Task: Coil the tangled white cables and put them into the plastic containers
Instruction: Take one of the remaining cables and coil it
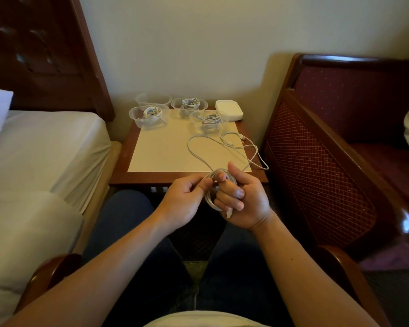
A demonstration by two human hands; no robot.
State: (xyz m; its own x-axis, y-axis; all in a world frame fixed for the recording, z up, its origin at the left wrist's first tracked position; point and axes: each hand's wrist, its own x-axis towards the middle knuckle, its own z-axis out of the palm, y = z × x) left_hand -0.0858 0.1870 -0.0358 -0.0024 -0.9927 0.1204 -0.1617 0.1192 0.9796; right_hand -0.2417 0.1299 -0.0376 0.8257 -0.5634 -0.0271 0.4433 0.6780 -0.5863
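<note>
A white cable point(198, 149) trails across the small table, its free ends lying near the right edge. Part of it is wound in loops around the fingers of my right hand point(243, 199), just in front of the table's near edge, and a white plug hangs below those fingers. My left hand point(187, 199) pinches the cable at the top of the coil. Several clear plastic containers stand at the back of the table: one on the left point(134, 114), one in the middle point(175, 103) and one on the right point(194, 118) each hold a coiled white cable. The back-left container point(141, 99) looks empty.
A white lidded box point(229, 110) sits at the table's back right corner. A cream mat point(165, 147) covers the wooden table point(121, 178). A bed point(45, 149) is on the left, a dark red armchair point(328, 149) on the right, and my knees are below the table edge.
</note>
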